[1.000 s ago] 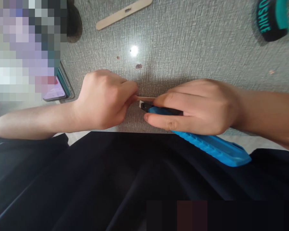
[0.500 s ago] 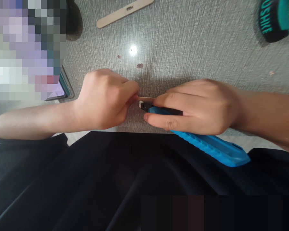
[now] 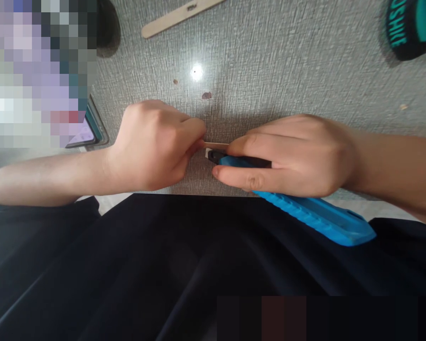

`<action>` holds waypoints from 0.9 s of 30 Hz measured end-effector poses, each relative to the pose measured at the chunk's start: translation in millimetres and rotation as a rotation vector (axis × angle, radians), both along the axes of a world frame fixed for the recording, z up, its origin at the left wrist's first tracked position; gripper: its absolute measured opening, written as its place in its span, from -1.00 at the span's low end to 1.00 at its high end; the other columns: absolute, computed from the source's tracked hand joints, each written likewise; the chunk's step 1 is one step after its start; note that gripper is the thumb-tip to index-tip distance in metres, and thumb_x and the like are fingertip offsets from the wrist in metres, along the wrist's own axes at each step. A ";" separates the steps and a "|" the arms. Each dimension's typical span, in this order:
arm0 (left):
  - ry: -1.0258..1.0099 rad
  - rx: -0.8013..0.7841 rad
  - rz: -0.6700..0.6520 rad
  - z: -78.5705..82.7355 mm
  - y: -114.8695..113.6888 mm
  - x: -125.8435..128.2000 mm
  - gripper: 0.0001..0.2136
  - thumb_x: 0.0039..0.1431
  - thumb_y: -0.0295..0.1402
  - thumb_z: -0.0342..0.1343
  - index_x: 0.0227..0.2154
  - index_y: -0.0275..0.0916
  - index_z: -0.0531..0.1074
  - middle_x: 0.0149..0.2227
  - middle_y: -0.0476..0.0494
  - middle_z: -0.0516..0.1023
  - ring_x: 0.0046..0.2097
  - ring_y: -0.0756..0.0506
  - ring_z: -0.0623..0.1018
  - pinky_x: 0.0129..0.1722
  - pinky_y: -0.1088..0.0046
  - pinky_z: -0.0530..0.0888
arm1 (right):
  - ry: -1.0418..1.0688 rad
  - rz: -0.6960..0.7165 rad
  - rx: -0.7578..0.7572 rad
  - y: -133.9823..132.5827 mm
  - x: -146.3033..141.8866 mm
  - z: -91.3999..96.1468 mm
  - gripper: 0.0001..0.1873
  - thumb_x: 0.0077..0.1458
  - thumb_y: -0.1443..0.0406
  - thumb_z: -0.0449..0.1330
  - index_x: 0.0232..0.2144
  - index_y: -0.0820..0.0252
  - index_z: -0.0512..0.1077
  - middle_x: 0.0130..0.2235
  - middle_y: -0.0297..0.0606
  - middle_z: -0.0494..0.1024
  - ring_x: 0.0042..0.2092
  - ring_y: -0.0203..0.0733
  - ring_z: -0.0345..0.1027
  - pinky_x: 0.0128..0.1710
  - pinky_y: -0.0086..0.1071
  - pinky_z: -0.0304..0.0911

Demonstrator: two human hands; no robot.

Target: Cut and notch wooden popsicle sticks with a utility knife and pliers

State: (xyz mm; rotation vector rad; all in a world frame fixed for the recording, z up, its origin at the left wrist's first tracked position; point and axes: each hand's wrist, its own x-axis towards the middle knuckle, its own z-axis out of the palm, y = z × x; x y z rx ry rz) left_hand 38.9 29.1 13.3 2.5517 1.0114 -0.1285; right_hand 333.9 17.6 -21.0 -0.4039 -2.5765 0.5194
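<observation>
My left hand (image 3: 152, 147) is closed in a pinch on one end of a thin wooden stick (image 3: 216, 145), just above the grey textured table (image 3: 270, 61). My right hand (image 3: 291, 156) is wrapped round a blue utility knife (image 3: 319, 220). The knife's black nose and short blade (image 3: 213, 155) sit against the stick, right below it. The long blue handle sticks out behind my right hand over my dark clothing. The far end of the stick is hidden under my right fingers.
A flat wooden craft stick (image 3: 179, 16) lies at the table's far side. A black and teal round object (image 3: 410, 28) stands at the top right. A phone-like device with a teal edge (image 3: 90, 132) lies left of my left hand. Small chips dot the table.
Almost nothing differs: both hands keep their grip on the stick and the knife, with only a slight shift of the view.
</observation>
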 end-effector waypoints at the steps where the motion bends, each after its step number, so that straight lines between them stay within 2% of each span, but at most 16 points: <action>1: 0.010 -0.002 0.001 -0.1 0.0 0.4 -0.57 0.54 -0.19 -0.11 -0.32 -0.20 0.61 -0.48 -0.10 0.43 -0.39 -0.09 0.42 -0.27 0.27 0.09 | 0.006 -0.007 -0.009 -0.8 -0.3 0.3 -0.68 0.70 0.27 0.20 0.20 -0.08 0.76 -0.18 -0.33 0.74 -0.26 -0.21 0.56 -0.32 -0.31 0.37; 4: 0.046 -0.026 0.026 1.6 0.7 1.9 -0.57 0.53 -0.16 -0.12 -0.34 -0.16 0.58 -0.48 -0.09 0.41 -0.39 -0.12 0.43 -0.28 0.25 0.14 | 0.017 -0.025 -0.017 -2.2 -1.3 0.2 -0.69 0.68 0.27 0.23 0.19 -0.07 0.78 -0.18 -0.31 0.74 -0.26 -0.21 0.56 -0.32 -0.31 0.39; 8: 0.053 -0.114 0.091 5.3 2.1 3.9 -0.63 0.52 -0.15 -0.08 -0.31 -0.10 0.57 -0.46 -0.06 0.44 -0.36 -0.14 0.48 -0.23 0.23 0.32 | 0.030 -0.028 0.010 0.0 -1.8 -1.4 -0.67 0.67 0.28 0.22 0.15 -0.10 0.79 -0.20 -0.33 0.74 -0.28 -0.20 0.56 -0.35 -0.30 0.37; 13: 0.070 -0.070 0.061 5.6 2.1 5.9 -0.62 0.48 -0.16 -0.14 -0.34 -0.10 0.54 -0.49 -0.07 0.35 -0.38 -0.16 0.45 -0.28 0.21 0.18 | 0.049 0.023 0.052 5.5 -1.2 -1.1 -0.70 0.65 0.32 0.23 0.07 -0.10 0.78 -0.23 -0.35 0.74 -0.30 -0.22 0.53 -0.37 -0.33 0.36; 18: 0.063 -0.138 0.112 6.6 1.8 5.1 -0.63 0.53 -0.16 -0.11 -0.32 -0.08 0.53 -0.45 -0.04 0.40 -0.35 -0.13 0.50 -0.20 0.23 0.35 | 0.045 -0.006 0.005 3.5 -2.0 1.1 -0.73 0.66 0.28 0.25 0.08 -0.08 0.78 -0.22 -0.34 0.74 -0.29 -0.21 0.55 -0.37 -0.32 0.36; 23: 0.093 -0.028 0.034 3.0 1.4 3.7 -0.61 0.51 -0.15 -0.16 -0.35 -0.09 0.51 -0.48 -0.05 0.34 -0.39 -0.13 0.44 -0.28 0.23 0.19 | 0.047 0.007 0.022 1.8 -1.7 0.0 -0.73 0.66 0.28 0.25 0.10 -0.07 0.78 -0.21 -0.33 0.75 -0.28 -0.22 0.56 -0.34 -0.33 0.39; 27: 0.126 -0.038 0.031 5.7 1.6 5.7 -0.60 0.53 -0.16 -0.15 -0.32 -0.11 0.54 -0.48 -0.04 0.37 -0.37 -0.12 0.45 -0.26 0.24 0.20 | -0.004 0.026 0.044 4.2 0.8 -1.8 -0.69 0.67 0.27 0.21 0.14 -0.12 0.77 -0.19 -0.34 0.74 -0.26 -0.20 0.55 -0.34 -0.32 0.38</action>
